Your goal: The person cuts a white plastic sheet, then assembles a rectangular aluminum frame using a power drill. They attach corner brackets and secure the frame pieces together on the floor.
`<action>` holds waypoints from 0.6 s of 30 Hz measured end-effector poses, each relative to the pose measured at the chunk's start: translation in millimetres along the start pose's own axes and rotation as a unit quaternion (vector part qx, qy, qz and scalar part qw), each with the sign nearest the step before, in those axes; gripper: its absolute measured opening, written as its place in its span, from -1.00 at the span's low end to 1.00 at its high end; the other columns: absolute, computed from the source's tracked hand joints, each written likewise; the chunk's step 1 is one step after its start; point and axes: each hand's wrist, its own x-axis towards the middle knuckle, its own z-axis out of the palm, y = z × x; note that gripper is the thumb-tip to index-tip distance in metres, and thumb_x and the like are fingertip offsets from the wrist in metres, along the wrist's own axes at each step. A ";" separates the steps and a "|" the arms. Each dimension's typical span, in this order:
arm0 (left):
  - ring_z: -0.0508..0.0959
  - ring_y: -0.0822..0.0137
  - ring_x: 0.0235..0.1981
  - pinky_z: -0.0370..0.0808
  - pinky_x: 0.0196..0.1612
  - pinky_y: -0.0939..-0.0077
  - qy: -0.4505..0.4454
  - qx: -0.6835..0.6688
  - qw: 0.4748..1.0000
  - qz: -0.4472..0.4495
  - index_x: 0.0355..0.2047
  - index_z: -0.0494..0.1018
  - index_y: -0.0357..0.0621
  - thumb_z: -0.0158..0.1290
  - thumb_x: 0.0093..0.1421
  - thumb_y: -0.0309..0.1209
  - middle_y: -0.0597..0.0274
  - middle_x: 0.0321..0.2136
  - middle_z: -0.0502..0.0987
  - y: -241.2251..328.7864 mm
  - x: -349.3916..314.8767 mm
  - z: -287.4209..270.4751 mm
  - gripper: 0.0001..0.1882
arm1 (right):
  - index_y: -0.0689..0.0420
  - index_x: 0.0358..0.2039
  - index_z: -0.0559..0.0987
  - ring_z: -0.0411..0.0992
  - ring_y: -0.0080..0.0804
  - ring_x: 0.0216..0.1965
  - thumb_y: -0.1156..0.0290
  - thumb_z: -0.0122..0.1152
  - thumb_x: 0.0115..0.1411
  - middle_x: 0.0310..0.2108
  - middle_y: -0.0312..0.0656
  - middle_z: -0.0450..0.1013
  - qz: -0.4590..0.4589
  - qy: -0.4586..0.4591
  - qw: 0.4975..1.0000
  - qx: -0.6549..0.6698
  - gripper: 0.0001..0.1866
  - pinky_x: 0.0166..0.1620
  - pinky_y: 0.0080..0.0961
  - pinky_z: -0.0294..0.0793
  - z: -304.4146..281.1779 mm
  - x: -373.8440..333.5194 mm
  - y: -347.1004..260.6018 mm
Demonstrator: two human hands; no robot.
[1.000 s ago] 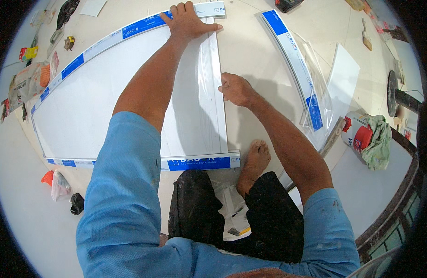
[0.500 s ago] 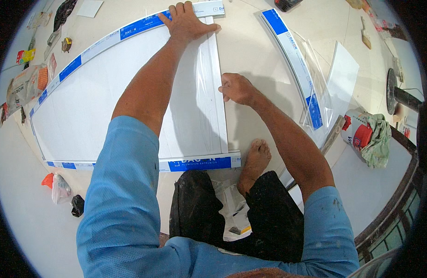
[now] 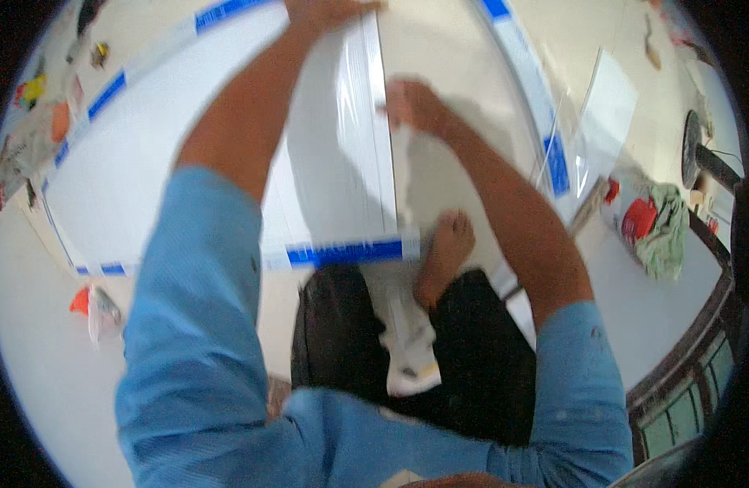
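Observation:
A large white panel [image 3: 317, 175] lies flat, framed by long white profiles with blue printed film: a far profile [image 3: 159, 57] and a near profile [image 3: 350, 253]. At the panel's far right corner my left hand [image 3: 321, 12] rests on the far profile, its thumb stretched toward the right edge. The upper picture rim cuts off its other fingers. My right hand [image 3: 415, 106] is at the panel's right edge, fingers curled in and blurred. Whatever they may hold is hidden. Just right of the panel is my bare foot [image 3: 449, 248].
A loose film-covered profile [image 3: 525, 77] lies to the right with clear plastic [image 3: 563, 142] and a white board [image 3: 608, 102]. Farther right are a red-and-white bucket [image 3: 630, 215], a green cloth [image 3: 665, 228] and a fan [image 3: 693, 146]. Plastic bags [image 3: 104, 313] lie on the left.
The whole view has shifted, so the panel and both hands sit higher in the picture and my left fingers pass out of it. My right hand stays curled by the panel's right edge.

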 end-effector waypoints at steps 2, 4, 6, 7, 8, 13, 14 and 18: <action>0.11 -0.29 0.54 -0.12 0.49 -0.63 0.019 0.020 1.000 0.003 0.54 0.06 -0.33 0.34 -0.10 0.53 -0.27 0.50 0.18 -1.9 -0.7 4.9 0.50 | 0.01 -0.19 0.78 0.62 -0.38 -0.35 0.21 0.34 0.41 -0.48 -0.34 0.61 -0.134 -0.047 0.974 -0.179 -0.82 -0.26 -0.31 0.63 11.0 -6.0 6.7; 0.13 -0.26 0.53 -0.12 0.46 -0.69 -0.008 -0.014 1.000 -0.014 0.49 0.14 -0.31 0.36 -0.13 0.53 -0.20 0.47 0.23 -1.9 0.1 4.4 0.45 | 0.22 -0.36 0.71 0.70 -0.35 -0.51 0.10 0.45 0.29 -0.53 -0.09 0.67 0.053 -0.006 0.989 0.135 -0.62 -0.28 -0.26 0.69 18.5 -7.6 7.9; 0.13 -0.23 0.53 -0.13 0.45 -0.72 -0.007 0.002 1.000 -0.019 0.46 0.18 -0.29 0.37 -0.14 0.52 -0.18 0.44 0.26 1.1 2.2 1.5 0.41 | 0.33 -0.30 0.53 0.66 -0.21 -0.50 0.39 0.37 0.33 -0.51 0.00 0.62 0.136 0.003 0.957 0.257 -0.75 -0.44 -0.30 0.67 20.1 -7.6 4.7; 0.13 -0.22 0.52 -0.14 0.44 -0.73 -0.013 0.012 1.000 -0.025 0.45 0.20 -0.28 0.37 -0.14 0.52 -0.17 0.43 0.27 2.3 0.6 0.3 0.40 | 0.34 -0.31 0.54 0.66 -0.22 -0.51 0.37 0.39 0.32 -0.52 0.00 0.63 0.141 -0.001 0.961 0.240 -0.72 -0.43 -0.31 0.67 19.3 -7.4 1.9; 0.13 -0.21 0.53 -0.14 0.44 -0.74 -0.019 0.014 0.999 -0.027 0.45 0.21 -0.27 0.37 -0.14 0.51 -0.17 0.43 0.27 2.8 -0.6 -1.3 0.39 | 0.35 -0.32 0.55 0.67 -0.23 -0.51 0.34 0.41 0.30 -0.53 -0.01 0.63 0.144 -0.004 0.964 0.223 -0.70 -0.41 -0.32 0.67 19.3 -7.0 -2.1; 0.14 -0.18 0.52 -0.13 0.43 -0.74 -0.027 0.012 0.999 -0.015 0.44 0.21 -0.26 0.37 -0.13 0.50 -0.14 0.42 0.29 3.4 -0.1 -6.8 0.37 | 0.34 -0.36 0.59 0.68 -0.24 -0.52 0.22 0.45 0.28 -0.56 -0.02 0.65 0.183 -0.007 0.944 0.275 -0.62 -0.37 -0.25 0.68 19.8 -5.2 -11.8; 0.14 -0.18 0.52 -0.13 0.43 -0.74 -0.026 0.010 0.999 -0.016 0.44 0.22 -0.26 0.38 -0.13 0.49 -0.13 0.42 0.29 2.9 0.1 -6.2 0.37 | 0.34 -0.37 0.59 0.69 -0.24 -0.52 0.20 0.44 0.29 -0.57 -0.01 0.65 0.197 0.002 0.944 0.265 -0.60 -0.35 -0.24 0.69 21.8 -6.6 -11.8; 0.13 -0.21 0.53 -0.13 0.44 -0.73 -0.027 0.014 0.999 -0.025 0.45 0.20 -0.28 0.38 -0.12 0.48 -0.15 0.44 0.27 0.8 2.3 1.5 0.37 | 0.37 -0.28 0.56 0.71 -0.11 -0.41 0.02 0.44 0.28 -0.44 0.08 0.67 0.182 -0.011 0.954 0.238 -0.46 -0.25 -0.15 0.71 26.1 -12.1 -11.1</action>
